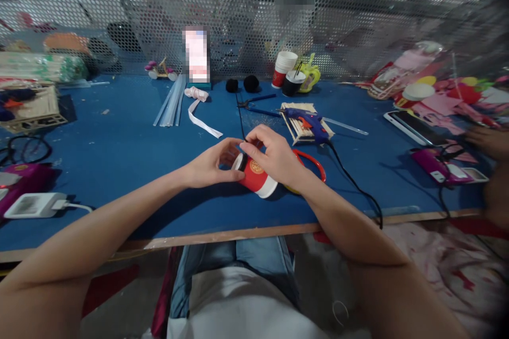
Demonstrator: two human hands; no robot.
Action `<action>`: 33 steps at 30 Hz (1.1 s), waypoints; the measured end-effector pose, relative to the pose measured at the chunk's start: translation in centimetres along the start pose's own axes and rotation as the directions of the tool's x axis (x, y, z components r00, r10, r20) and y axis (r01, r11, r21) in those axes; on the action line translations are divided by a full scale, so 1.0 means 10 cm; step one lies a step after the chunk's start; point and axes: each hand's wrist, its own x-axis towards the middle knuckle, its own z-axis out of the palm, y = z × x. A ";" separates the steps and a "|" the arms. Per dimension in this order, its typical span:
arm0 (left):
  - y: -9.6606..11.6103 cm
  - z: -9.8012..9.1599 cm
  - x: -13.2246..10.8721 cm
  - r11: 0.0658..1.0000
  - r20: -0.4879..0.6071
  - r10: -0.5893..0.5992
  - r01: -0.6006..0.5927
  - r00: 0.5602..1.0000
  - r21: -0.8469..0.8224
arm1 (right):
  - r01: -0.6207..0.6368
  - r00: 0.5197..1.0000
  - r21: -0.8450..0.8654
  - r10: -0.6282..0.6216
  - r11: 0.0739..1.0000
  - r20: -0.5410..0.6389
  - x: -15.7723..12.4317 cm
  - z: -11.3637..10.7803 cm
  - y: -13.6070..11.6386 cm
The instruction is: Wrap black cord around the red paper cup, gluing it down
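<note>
A red and white paper cup lies tilted on its side just above the table, its mouth toward the left. Around the mouth end runs a black band that looks like wound yarn. My left hand is closed on that end, thumb along the near side. Over the cup reaches my right hand, with thumb and fingertips pinched together where a thin black yarn strand comes in from the back. The strand leads toward two small black yarn balls. My right palm hides part of the cup.
Close by on the right are a red loop and a blue glue gun on a stick frame, its cord trailing over the edge. Pliers, glue sticks, white ribbon and stacked cups lie behind. Another person's hand shows at right.
</note>
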 end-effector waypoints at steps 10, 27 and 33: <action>0.10 0.09 -0.08 0.966 0.055 0.225 -0.230 0.973 0.120 | -0.293 0.953 0.313 0.247 0.903 0.178 0.14 -0.01 0.23; 0.02 -0.06 -0.02 0.927 -0.174 0.313 -0.261 0.933 0.270 | -0.529 0.849 -0.581 0.379 0.619 -0.369 0.13 -1.02 0.46; -0.03 -0.09 0.00 0.896 -0.208 0.350 -0.261 0.913 0.360 | -0.462 0.796 -0.768 0.589 0.443 -0.139 0.03 -1.07 0.86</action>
